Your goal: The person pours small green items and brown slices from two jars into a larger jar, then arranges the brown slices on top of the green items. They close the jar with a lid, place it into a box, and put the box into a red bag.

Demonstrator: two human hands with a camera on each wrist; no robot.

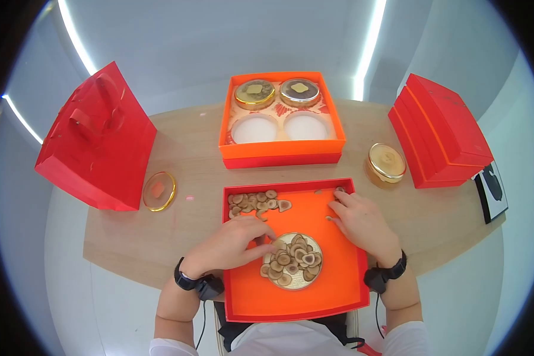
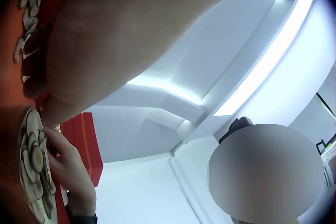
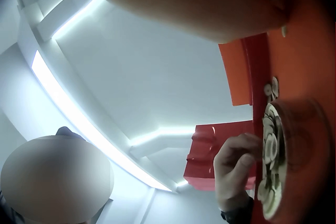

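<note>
In the head view a round clear jar (image 1: 292,283), heaped with brown-edged dried slices (image 1: 283,259), stands in an orange-lined red tray (image 1: 296,302). At the jar's left rim my left hand (image 1: 234,244) pinches a pale dried slice between thumb and finger. My right hand (image 1: 362,224) reaches into the tray's back right corner, fingers extended and thumb apart. A dark slice lies at its fingertips, and a small piece (image 1: 329,218) lies by its thumb. More loose slices (image 1: 252,202) spread across the back left corner. The right wrist view shows the jar's clear side (image 3: 307,140).
Behind the tray, an orange gift box (image 1: 282,148) holds two lidded jars (image 1: 255,94) and two round white recesses. A gold-rimmed lid (image 1: 159,191) and red paper bag (image 1: 101,142) are left. A gold-lidded jar (image 1: 386,163) and red boxes (image 1: 442,133) are right.
</note>
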